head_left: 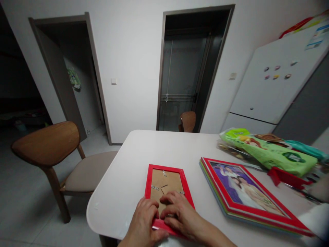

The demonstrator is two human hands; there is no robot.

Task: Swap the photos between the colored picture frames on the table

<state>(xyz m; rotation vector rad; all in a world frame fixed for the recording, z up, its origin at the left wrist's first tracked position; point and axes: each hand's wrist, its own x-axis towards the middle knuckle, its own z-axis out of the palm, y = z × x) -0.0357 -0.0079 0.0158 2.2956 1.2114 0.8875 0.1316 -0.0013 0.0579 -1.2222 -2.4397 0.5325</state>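
Note:
A red picture frame (187, 188) lies face down on the white table, with its brown backing board (168, 177) showing. Small metal clips sit near the board's top and side edges. My left hand (145, 219) grips the frame's lower left corner, thumb along the bottom edge and fingers curled over the rim. Bent fingers of my right hand (180, 212) press on the lower part of the board and hold the bottom rim. Whatever lies beneath the fingertips is hidden. To the right, a stack of frames has a red one with a couple's photo (244, 187) on top.
A green plastic packet (280, 151) lies at the table's right, behind the stack, near a red plastic piece (288, 178). A wooden chair (48, 147) stands left of the white table (164, 147). Another chair (188, 120) is beyond its far edge. A fridge (269, 79) stands back right.

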